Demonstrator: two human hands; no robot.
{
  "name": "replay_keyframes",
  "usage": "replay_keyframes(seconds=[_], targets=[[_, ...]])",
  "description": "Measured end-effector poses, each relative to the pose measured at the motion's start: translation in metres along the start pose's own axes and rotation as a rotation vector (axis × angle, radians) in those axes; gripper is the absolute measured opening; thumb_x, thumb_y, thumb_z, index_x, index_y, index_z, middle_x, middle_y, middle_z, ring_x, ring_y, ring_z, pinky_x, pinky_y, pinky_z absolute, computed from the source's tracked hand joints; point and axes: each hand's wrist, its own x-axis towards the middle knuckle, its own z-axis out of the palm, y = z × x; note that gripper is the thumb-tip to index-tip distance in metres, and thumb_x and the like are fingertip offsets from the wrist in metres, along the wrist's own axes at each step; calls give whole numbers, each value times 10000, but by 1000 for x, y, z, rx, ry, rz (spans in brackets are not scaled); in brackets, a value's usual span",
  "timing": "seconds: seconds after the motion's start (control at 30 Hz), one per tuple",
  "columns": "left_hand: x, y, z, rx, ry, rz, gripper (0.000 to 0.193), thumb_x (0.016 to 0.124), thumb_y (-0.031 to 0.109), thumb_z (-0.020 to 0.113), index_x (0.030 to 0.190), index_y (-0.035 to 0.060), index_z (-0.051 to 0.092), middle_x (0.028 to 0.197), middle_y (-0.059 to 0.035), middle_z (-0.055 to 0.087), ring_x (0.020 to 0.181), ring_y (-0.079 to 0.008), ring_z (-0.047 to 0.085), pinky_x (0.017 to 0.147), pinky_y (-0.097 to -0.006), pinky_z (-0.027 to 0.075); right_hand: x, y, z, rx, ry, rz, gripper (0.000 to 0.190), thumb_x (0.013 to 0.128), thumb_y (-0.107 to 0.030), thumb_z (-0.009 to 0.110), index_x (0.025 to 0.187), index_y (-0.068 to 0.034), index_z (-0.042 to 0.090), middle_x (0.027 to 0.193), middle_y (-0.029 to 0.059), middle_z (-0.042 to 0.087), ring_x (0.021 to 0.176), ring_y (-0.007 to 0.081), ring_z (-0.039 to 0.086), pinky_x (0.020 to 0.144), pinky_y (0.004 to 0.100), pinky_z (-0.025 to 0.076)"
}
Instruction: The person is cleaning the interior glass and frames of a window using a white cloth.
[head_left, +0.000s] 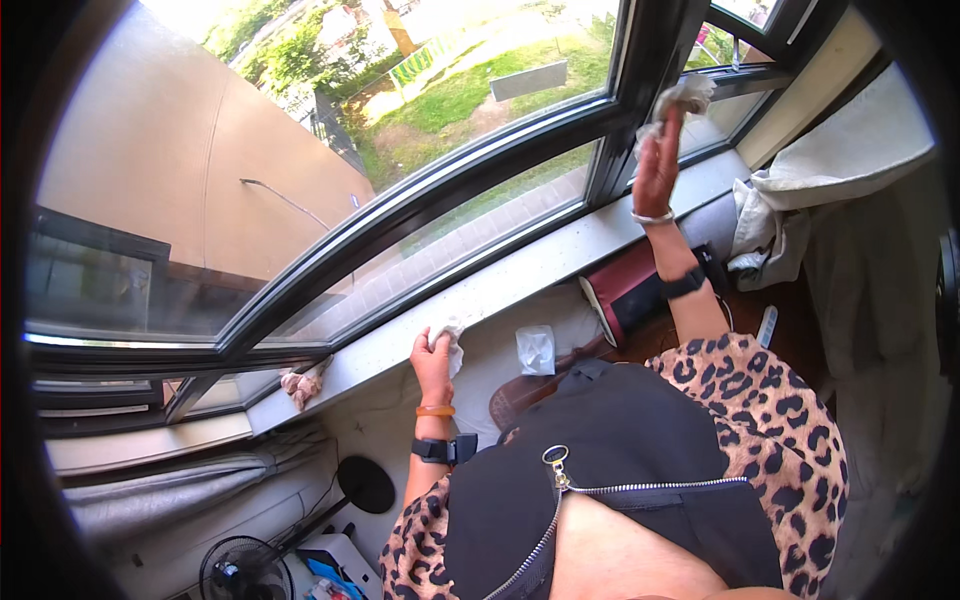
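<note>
My right hand (658, 169), fingers extended, presses a crumpled white wipe (686, 97) against the dark window frame (643, 90) at the upper right. Part of the wipe sticks out beside the fingers. Lower and to the left, my left hand (433, 366) pinches another white wipe (453, 352) between thumb and fingers, at the inner edge of the white windowsill (480, 292). A crumpled pinkish-brown cloth (301, 387) lies at the sill's left end. Small dark specks dot the sill.
Below the sill are a white plastic packet (535, 349), a dark red box-like object (626, 289) and a brown patterned item (517, 397). Grey curtains (862, 247) hang at the right, another (187, 487) at the left. A black fan (246, 570) stands at the lower left.
</note>
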Motion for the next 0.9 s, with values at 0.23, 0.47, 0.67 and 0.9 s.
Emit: replay_keyframes(seconds=[0.23,0.47,0.67,0.9], targets=[[-38,-26,-28,-57,64,2,381,792,17,605,1153,-61,512,967,-86,627,827,-118,589,704,-243,475,-39,10,79,-417,-220,-180,450,891,-162,513,1296,-8,389,1288,225,405,1242,455,295,1042,504,204],[-58,-39,-38,-178,235,-31,337,781,8,606,1111,-32,550,976,-69,619,813,-109,582,693,-239,468,-110,-78,160,-187,-614,-427,506,757,-248,677,1202,-63,520,1355,168,358,1319,360,243,1071,488,172],[-91,-44,-52,-209,389,-16,318,782,10,604,1095,-25,559,975,-58,617,834,-109,577,717,-236,461,-146,-165,237,12,-804,-641,339,739,-196,594,1044,-48,577,1311,64,405,1270,236,297,1042,389,251],[-131,-57,-71,-312,552,-37,291,792,7,594,1079,-18,561,945,-48,610,804,-109,577,686,-237,462,-183,-244,321,-122,-924,-976,392,793,-144,480,1180,-96,520,1347,31,367,1296,211,249,1045,329,253]])
